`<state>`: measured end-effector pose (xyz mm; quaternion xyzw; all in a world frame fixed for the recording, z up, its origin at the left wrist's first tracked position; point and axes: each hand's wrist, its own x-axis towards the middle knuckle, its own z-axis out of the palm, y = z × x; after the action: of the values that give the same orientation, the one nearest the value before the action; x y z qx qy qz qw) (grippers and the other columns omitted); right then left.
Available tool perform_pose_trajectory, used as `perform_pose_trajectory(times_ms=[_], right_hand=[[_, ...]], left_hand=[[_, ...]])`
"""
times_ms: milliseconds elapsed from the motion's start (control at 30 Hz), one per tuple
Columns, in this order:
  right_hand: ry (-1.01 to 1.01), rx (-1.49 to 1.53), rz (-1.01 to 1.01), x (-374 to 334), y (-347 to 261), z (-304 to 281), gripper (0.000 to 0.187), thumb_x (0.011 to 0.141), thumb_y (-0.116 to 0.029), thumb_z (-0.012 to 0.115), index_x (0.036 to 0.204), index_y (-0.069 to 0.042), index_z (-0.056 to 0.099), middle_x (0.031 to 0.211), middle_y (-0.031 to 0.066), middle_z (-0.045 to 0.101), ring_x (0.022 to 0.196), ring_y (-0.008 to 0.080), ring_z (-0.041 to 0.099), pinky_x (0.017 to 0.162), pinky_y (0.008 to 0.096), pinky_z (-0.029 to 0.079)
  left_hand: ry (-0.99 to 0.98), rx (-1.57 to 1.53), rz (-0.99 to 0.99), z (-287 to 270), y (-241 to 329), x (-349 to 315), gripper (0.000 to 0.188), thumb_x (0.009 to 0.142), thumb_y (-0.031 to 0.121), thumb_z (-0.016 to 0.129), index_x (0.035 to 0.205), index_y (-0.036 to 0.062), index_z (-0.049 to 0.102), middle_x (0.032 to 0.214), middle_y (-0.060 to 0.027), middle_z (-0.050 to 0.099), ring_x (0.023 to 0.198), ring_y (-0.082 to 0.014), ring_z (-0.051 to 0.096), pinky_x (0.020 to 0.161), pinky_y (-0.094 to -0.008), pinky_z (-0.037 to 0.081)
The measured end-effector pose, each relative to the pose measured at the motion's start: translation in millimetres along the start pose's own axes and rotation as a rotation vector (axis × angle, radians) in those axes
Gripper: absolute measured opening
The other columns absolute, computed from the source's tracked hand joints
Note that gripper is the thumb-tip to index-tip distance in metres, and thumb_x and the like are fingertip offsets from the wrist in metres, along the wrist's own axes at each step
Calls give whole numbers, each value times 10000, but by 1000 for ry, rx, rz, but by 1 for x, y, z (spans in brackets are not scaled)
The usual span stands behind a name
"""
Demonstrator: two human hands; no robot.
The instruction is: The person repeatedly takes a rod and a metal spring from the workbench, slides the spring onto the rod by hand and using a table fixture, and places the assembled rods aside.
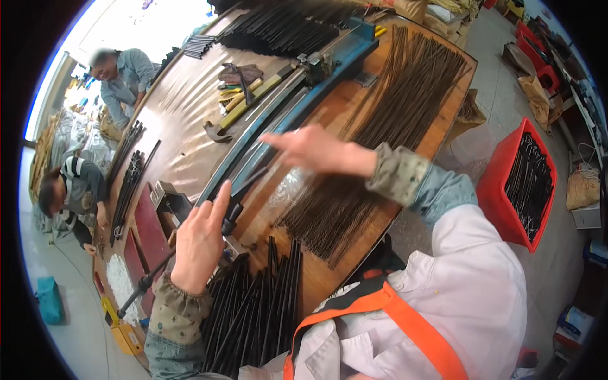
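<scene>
My left hand is at the near end of a long blue metal rail fixture, its forefinger stretched out and the other fingers curled. A black rod with thicker collars runs under that hand, which appears to grip it; a dark knobbed end shows just right of the fingers. My right hand reaches over the rail from the right, forefinger pointing left. Motion smears it, so whether it holds anything is unclear. Under it lies a large layer of thin brown, ridged-looking rods.
Black tubes are piled near my body. Hammers and a glove lie beyond the rail. A red bin of dark rods stands right. Two people work along the left side. More black rods lie far back.
</scene>
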<state>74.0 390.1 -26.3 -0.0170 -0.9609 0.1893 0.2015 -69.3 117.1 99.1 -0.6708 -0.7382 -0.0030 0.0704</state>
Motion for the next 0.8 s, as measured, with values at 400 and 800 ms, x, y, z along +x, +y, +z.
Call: perform_pose_trajectory(times_ms=[400, 800], right_hand=[[199, -30, 130, 9, -58, 13, 617, 903, -314, 769, 1458, -162, 545, 787, 86, 682, 663, 234, 696, 563, 365, 541], [351, 758, -85, 20, -57, -1, 278, 962, -122, 708, 1236, -83, 739, 836, 53, 707, 739, 145, 659, 663, 283, 539]], left_hand=[[100, -61, -108, -13, 1, -32, 332, 923, 59, 688, 1252, 62, 642, 804, -123, 574, 754, -319, 630, 650, -431, 499], [310, -27, -235, -25, -24, -93, 399, 897, 38, 721, 1290, 99, 693, 766, -119, 551, 670, -294, 566, 621, -422, 459]])
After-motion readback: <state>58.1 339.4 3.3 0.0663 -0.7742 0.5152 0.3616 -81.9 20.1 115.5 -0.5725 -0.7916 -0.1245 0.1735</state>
